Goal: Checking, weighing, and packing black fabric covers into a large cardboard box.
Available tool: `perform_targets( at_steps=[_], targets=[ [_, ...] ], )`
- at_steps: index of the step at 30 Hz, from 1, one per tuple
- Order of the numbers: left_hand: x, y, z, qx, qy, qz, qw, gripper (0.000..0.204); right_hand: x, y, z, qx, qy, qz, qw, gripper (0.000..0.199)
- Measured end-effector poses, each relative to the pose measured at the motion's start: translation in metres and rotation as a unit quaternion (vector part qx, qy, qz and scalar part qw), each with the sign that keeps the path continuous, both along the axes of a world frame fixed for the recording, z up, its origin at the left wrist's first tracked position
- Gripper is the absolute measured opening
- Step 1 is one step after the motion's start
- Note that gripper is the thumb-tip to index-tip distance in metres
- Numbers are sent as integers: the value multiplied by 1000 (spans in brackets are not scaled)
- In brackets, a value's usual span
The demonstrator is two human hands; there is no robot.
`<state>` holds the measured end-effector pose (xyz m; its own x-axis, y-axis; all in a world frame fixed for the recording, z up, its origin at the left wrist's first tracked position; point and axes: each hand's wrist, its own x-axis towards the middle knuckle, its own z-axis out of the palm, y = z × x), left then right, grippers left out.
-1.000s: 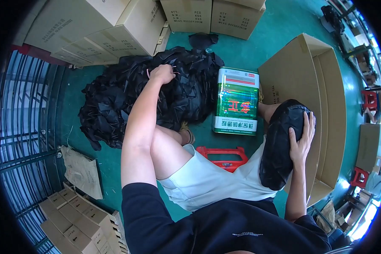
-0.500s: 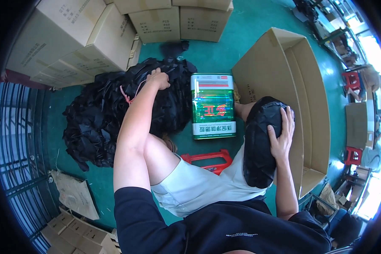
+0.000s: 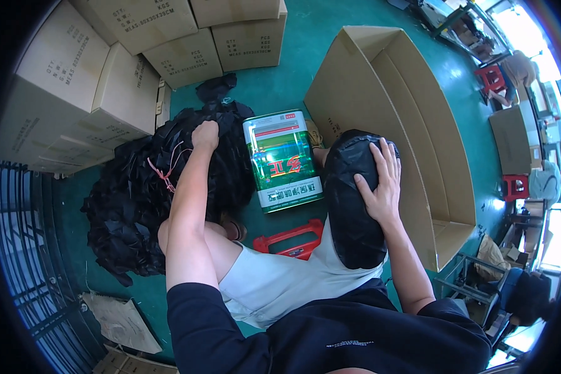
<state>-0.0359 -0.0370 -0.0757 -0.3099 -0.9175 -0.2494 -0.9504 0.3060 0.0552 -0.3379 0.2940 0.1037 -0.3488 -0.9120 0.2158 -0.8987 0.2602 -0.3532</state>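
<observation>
My left hand (image 3: 206,136) is closed in a fist at the far part of a large heap of black cut fabric-like pieces (image 3: 131,193); whatever its fingers hold is hidden. A pink cord (image 3: 163,174) lies on the heap beside my left forearm. Across my right thigh rests a long, rounded black pad (image 3: 354,206) with a slightly shiny, wrinkled cover. My right hand (image 3: 385,187) lies on the pad's right side, fingers stretched out and thumb apart. Between heap and pad stands a green and white rectangular metal can (image 3: 283,162).
A tall open cardboard box (image 3: 411,124) stands to the right. Stacked closed cartons (image 3: 124,81) rise at the far left. A red plastic stool (image 3: 290,240) is between my legs. Flattened cardboard (image 3: 121,321) lies lower left. Another person (image 3: 514,71) sits at the far right.
My left hand has gone from loosely bent fingers to a fist on the heap. A blurred black piece beyond the heap now lies still there. The whole view has shifted; my right hand stays on the pad.
</observation>
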Motion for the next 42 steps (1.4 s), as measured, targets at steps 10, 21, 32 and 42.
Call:
perform_targets(
  at_steps=[10, 21, 32, 42],
  targets=[
    [-48, 39, 156, 220, 655, -10, 723, 13, 16, -8, 6, 16, 0, 35, 999, 66],
    [-83, 148, 222, 554, 789, -141, 224, 22, -7, -26, 41, -217, -594, 232, 739, 85],
    [-130, 196, 204, 527, 774, 64, 344, 53, 12, -8, 39, -230, -764, 80, 597, 56],
    [-141, 211, 192, 438, 709, 28, 552, 30, -14, 3, 20, -208, -766, 109, 598, 36]
  ],
)
